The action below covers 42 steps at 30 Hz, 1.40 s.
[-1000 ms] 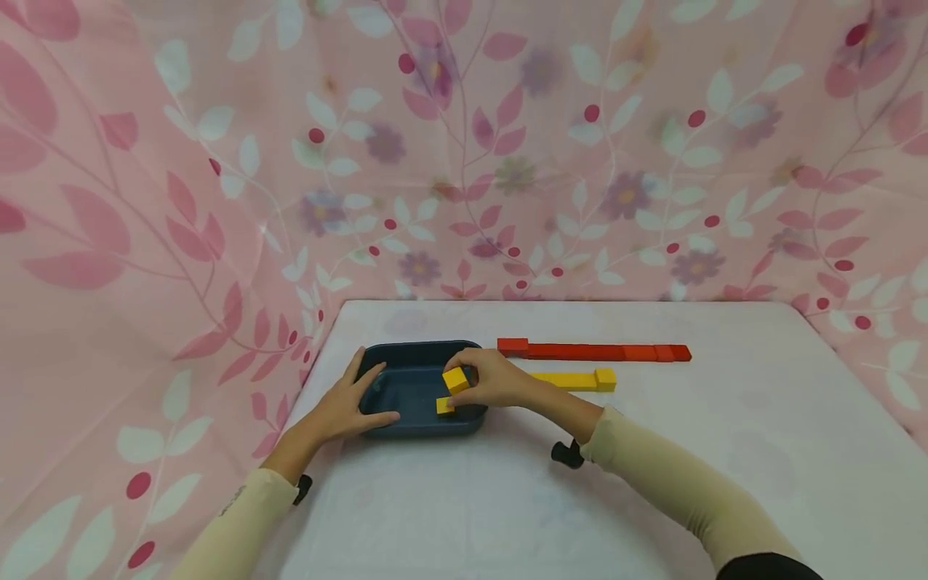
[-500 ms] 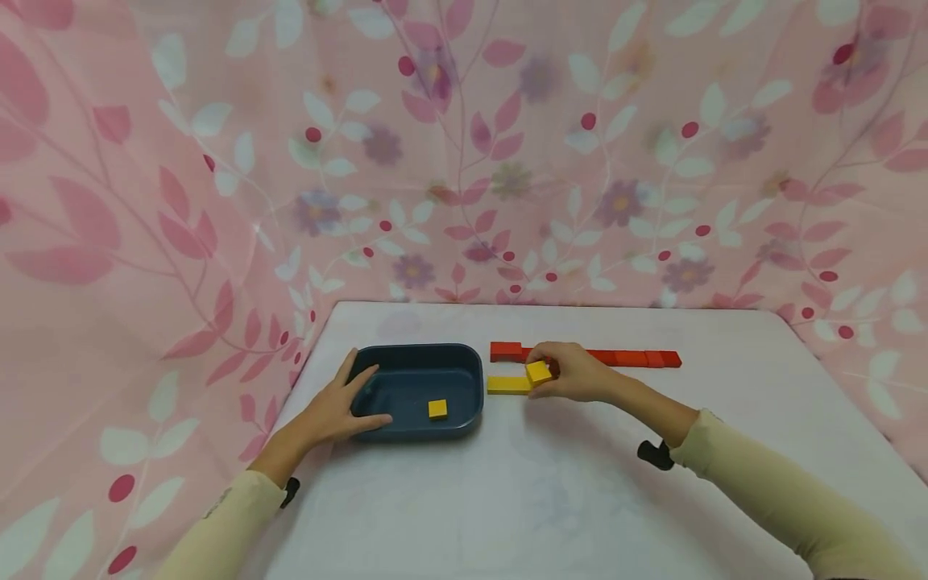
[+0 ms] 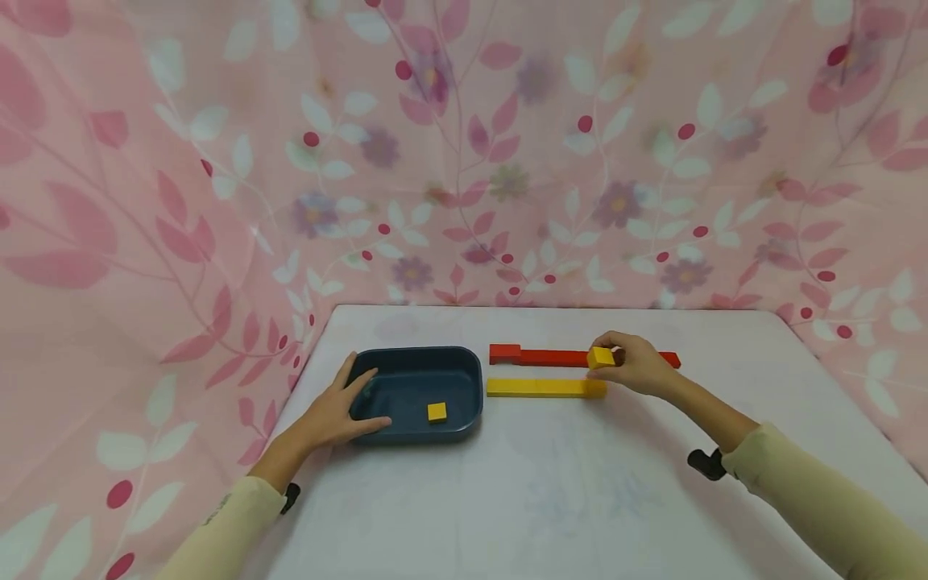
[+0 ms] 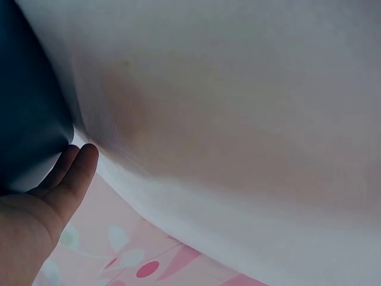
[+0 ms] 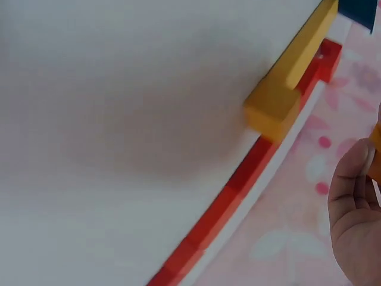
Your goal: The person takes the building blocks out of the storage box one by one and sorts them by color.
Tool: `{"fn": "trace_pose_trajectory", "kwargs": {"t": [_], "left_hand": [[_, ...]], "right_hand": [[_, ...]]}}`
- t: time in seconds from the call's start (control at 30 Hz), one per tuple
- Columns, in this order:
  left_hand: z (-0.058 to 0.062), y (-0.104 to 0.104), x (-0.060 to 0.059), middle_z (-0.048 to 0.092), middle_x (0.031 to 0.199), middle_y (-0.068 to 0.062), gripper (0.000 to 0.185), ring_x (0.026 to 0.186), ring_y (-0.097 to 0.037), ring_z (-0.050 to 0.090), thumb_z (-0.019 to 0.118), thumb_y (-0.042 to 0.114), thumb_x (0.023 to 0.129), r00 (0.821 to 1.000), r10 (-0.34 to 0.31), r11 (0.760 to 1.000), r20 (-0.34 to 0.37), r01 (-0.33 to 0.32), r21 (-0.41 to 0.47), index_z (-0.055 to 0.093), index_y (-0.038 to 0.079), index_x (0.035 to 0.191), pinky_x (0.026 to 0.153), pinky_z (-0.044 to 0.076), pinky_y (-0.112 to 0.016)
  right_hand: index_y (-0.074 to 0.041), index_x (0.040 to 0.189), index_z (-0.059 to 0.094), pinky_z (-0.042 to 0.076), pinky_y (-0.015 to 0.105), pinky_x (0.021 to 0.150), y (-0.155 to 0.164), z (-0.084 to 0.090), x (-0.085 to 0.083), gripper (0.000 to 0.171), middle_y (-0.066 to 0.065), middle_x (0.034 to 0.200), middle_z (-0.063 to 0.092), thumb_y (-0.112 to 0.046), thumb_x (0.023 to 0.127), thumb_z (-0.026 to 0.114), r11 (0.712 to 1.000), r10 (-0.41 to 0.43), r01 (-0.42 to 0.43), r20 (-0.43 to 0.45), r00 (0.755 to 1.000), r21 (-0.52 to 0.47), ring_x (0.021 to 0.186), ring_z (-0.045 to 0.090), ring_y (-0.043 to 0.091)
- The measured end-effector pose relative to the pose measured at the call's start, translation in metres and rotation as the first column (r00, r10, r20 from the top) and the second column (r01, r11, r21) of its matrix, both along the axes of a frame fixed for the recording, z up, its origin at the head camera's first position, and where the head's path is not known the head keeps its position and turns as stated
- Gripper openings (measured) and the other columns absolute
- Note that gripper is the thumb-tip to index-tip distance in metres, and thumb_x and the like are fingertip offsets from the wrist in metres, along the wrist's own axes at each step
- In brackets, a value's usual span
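- Right hand (image 3: 638,366) pinching a small yellow cube (image 3: 601,357) between thumb and fingertips, raised just above the right end of the yellow row (image 3: 545,387), in front of the red row (image 3: 551,356).
- Yellow row flat on the white table (image 3: 565,499), parallel to the red row and just nearer than it, left end close to the tray.
- Left hand (image 3: 337,409) resting on the left rim of the dark blue tray (image 3: 471,395), fingers straight and spread, thumb along the near edge; nothing gripped.
- One more yellow cube (image 3: 437,412) lying inside the tray, near its front wall.
- Right wrist view blurred: held cube probably the orange sliver at the frame's edge (image 5: 376,152).
- Pink floral curtain (image 3: 464,161) behind and beside the table.
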State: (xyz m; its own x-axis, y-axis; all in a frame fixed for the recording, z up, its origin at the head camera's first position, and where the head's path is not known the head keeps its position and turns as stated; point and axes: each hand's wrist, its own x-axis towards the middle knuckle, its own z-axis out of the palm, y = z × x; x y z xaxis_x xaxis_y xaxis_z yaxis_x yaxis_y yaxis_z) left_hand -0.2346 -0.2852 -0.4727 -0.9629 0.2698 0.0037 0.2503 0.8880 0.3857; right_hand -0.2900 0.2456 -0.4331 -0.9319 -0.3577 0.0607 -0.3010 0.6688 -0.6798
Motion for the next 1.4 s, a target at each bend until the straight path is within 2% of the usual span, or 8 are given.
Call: {"fn": "trace_pose_trajectory", "kwargs": {"t": [0.13, 0.4, 0.6, 0.7, 0.87, 1.03, 1.13, 1.4], "left_hand": [[-0.004, 0.001, 0.002, -0.002, 0.167, -0.011, 0.101, 0.135, -0.051, 0.042, 0.066, 0.074, 0.076, 1.000, 0.002, 1.000, 0.006, -0.002, 0.010, 0.033, 0.022, 0.155, 0.101, 0.040, -0.071], [-0.003, 0.000, 0.003, -0.001, 0.167, -0.012, 0.099, 0.135, -0.051, 0.042, 0.065, 0.074, 0.077, 1.000, 0.002, 1.000, -0.012, -0.002, 0.003, 0.034, 0.021, 0.155, 0.100, 0.041, -0.071], [-0.003, 0.000, 0.004, 0.000, 0.167, -0.013, 0.099, 0.134, -0.051, 0.044, 0.067, 0.072, 0.077, 1.000, 0.000, 1.000, -0.014, 0.000, 0.009, 0.034, 0.021, 0.155, 0.099, 0.042, -0.070], [-0.004, 0.001, 0.005, 0.000, 0.167, -0.013, 0.099, 0.134, -0.051, 0.044, 0.067, 0.072, 0.077, 1.000, -0.003, 1.000, -0.005, 0.003, 0.010, 0.033, 0.020, 0.155, 0.100, 0.042, -0.069], [-0.001, 0.002, 0.004, -0.001, 0.167, -0.012, 0.099, 0.135, -0.051, 0.042, 0.066, 0.073, 0.077, 1.000, 0.011, 1.000, -0.002, -0.011, 0.015, 0.033, 0.021, 0.155, 0.101, 0.040, -0.070], [0.002, 0.003, 0.002, 0.001, 0.167, -0.013, 0.100, 0.135, -0.050, 0.043, 0.066, 0.074, 0.076, 1.000, 0.023, 1.000, -0.010, -0.023, -0.003, 0.035, 0.021, 0.155, 0.101, 0.041, -0.070], [0.003, 0.003, 0.001, 0.001, 0.167, -0.014, 0.100, 0.135, -0.051, 0.042, 0.066, 0.074, 0.076, 1.000, 0.024, 1.000, -0.010, -0.024, -0.011, 0.035, 0.020, 0.154, 0.101, 0.040, -0.070], [0.001, 0.004, 0.002, 0.002, 0.167, -0.015, 0.098, 0.134, -0.051, 0.043, 0.067, 0.073, 0.076, 1.000, 0.021, 1.000, -0.010, -0.021, -0.016, 0.038, 0.020, 0.153, 0.101, 0.040, -0.070]], "right_hand": [[-0.007, 0.113, 0.062, 0.054, 0.020, 0.066, 0.023, -0.017, 0.003, 0.039, 0.011, 0.101, 0.063, -0.023, 0.083, 0.081, 0.999, -0.038, 0.039, -0.015, 0.999, 0.003, 0.080, 0.057, 0.022], [-0.004, 0.117, 0.061, 0.053, 0.028, 0.075, 0.049, -0.038, -0.004, 0.037, 0.014, 0.104, 0.063, -0.014, 0.085, 0.078, 0.993, -0.062, 0.062, 0.002, 0.998, 0.100, 0.090, 0.054, 0.026], [-0.005, 0.112, 0.064, 0.049, 0.023, 0.068, 0.057, -0.056, -0.008, 0.040, 0.012, 0.106, 0.063, -0.023, 0.081, 0.082, 0.992, -0.061, 0.057, 0.036, 0.997, 0.115, 0.087, 0.051, 0.023], [-0.006, 0.110, 0.066, 0.049, 0.024, 0.069, 0.056, -0.063, -0.007, 0.042, 0.010, 0.104, 0.064, -0.026, 0.078, 0.085, 0.991, -0.034, 0.029, 0.039, 0.999, 0.132, 0.087, 0.052, 0.022], [-0.004, 0.110, 0.067, 0.053, 0.031, 0.074, 0.050, -0.063, -0.010, 0.045, 0.009, 0.101, 0.065, -0.028, 0.077, 0.085, 0.985, 0.009, -0.011, 0.010, 1.000, 0.172, 0.088, 0.055, 0.024], [-0.005, 0.113, 0.066, 0.056, 0.036, 0.079, 0.046, -0.059, -0.015, 0.042, 0.009, 0.105, 0.065, -0.024, 0.079, 0.083, 0.979, 0.037, -0.043, 0.035, 0.999, 0.200, 0.091, 0.057, 0.023], [-0.005, 0.115, 0.066, 0.056, 0.033, 0.078, 0.045, -0.058, -0.016, 0.042, 0.009, 0.106, 0.066, -0.021, 0.081, 0.082, 0.976, 0.058, -0.070, 0.060, 0.996, 0.206, 0.089, 0.057, 0.022], [-0.005, 0.118, 0.065, 0.053, 0.026, 0.073, 0.039, -0.057, -0.011, 0.042, 0.010, 0.107, 0.065, -0.017, 0.081, 0.082, 0.981, 0.047, -0.060, 0.078, 0.996, 0.182, 0.086, 0.055, 0.020]]}}
